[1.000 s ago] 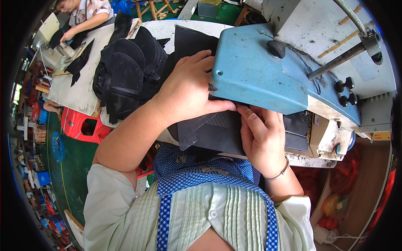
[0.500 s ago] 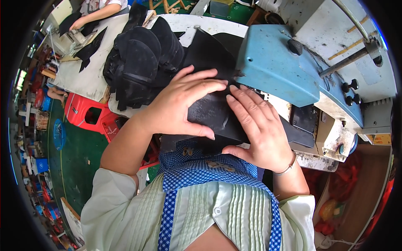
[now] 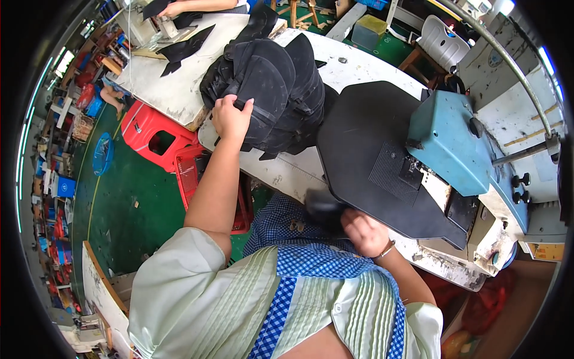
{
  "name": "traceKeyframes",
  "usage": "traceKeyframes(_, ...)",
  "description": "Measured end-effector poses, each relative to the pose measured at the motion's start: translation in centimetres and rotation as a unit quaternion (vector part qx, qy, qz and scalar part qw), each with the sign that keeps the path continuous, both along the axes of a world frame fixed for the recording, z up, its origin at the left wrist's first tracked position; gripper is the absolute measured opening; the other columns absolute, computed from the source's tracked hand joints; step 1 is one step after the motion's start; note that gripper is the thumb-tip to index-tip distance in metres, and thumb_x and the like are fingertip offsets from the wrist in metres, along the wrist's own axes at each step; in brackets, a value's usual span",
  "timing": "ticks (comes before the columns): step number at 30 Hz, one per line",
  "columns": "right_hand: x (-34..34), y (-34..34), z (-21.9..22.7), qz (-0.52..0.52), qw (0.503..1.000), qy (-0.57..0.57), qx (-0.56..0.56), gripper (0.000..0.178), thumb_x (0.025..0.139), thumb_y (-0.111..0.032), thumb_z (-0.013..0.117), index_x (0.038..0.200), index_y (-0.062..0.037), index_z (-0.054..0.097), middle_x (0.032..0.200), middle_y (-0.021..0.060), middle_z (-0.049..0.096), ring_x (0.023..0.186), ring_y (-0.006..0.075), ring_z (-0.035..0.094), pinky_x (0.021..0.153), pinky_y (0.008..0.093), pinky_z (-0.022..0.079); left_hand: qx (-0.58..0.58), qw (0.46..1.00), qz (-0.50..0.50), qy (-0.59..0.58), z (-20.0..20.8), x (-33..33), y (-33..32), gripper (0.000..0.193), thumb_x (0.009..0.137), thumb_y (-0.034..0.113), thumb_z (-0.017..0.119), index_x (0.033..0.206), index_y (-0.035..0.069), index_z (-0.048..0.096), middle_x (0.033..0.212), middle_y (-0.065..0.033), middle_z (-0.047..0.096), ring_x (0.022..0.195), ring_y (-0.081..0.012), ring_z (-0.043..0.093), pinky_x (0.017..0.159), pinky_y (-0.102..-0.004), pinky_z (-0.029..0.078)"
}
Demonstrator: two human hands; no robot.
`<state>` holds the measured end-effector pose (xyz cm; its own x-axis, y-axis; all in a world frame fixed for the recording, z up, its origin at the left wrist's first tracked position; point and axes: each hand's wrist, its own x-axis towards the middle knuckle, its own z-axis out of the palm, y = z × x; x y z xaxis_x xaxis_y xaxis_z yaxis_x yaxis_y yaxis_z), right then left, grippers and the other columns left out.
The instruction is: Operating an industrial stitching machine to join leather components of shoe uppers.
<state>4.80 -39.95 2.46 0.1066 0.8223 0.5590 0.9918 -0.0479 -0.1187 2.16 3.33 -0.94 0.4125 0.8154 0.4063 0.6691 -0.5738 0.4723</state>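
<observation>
My left hand (image 3: pixel 232 118) reaches to the near left side of a heap of black cut pieces (image 3: pixel 263 72). Its fingers curl over the edge of a piece, with the thumb up. The pieces look like curved flat fabric or leather parts, overlapping in layers. Low in front of the table edge, my right hand (image 3: pixel 366 232) is closed, its fingers bent. A black piece (image 3: pixel 326 206), smeared by motion, is at its fingertips over my lap. Right of the heap lies the black machine plate (image 3: pixel 365 137), bare of pieces, beneath the blue machine head (image 3: pixel 451 140).
A red plastic stool (image 3: pixel 149 134) and a red crate (image 3: pixel 186 173) stand at the left below the table. Another person's arm (image 3: pixel 203 5) works at the far left. A metal rod (image 3: pixel 520 152) juts beside the machine. The white table (image 3: pixel 281 173) runs beneath everything.
Both hands have left the machine plate. The black piece has come down toward my lap at my right hand, while my left hand has moved onto the heap. The view has shifted left.
</observation>
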Motion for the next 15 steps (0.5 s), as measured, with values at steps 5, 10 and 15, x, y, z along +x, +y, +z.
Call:
traceKeyframes(5, 1.7, -4.2, -4.4, -0.278, 0.948, 0.131, -0.078, 0.028, 0.078, 0.003, 0.061, 0.103, -0.0008, 0.072, 0.099, 0.0212, 0.07, 0.088, 0.0413, 0.067, 0.08, 0.0486, 0.055, 0.161, 0.986, -0.021, 0.033, 0.3, 0.7, -1.8, 0.053, 0.079, 0.052, 0.081, 0.107, 0.008, 0.07, 0.109, -0.0126, 0.066, 0.108, -0.0357, 0.061, 0.091, -0.05, 0.049)
traceKeyframes(10, -0.7, -2.5, 1.2, -0.22, 0.973, -0.017, -0.07, 0.038, 0.076, 0.005, 0.063, 0.113, -0.0019, 0.071, 0.102, 0.0188, 0.07, 0.094, 0.0366, 0.068, 0.088, 0.0479, 0.054, 0.122, 0.992, -0.005, 0.032, 0.5, 0.8, -1.6, 0.07, 0.075, 0.06, 0.081, 0.113, 0.004, 0.064, 0.108, -0.0165, 0.065, 0.105, -0.0393, 0.062, 0.09, -0.05, 0.05)
traceKeyframes(15, -2.1, -1.3, 5.6, -0.037, 0.999, 0.006, -0.023, 0.047, 0.071, -0.004, 0.07, 0.118, -0.002, 0.07, 0.114, 0.0146, 0.07, 0.102, 0.0282, 0.07, 0.084, 0.0378, 0.059, 0.249, 0.963, -0.094, -0.043, 1.5, 0.9, -0.9, 0.055, 0.076, 0.044, 0.085, 0.108, 0.005, 0.062, 0.106, -0.0134, 0.061, 0.106, -0.035, 0.061, 0.086, -0.0483, 0.049)
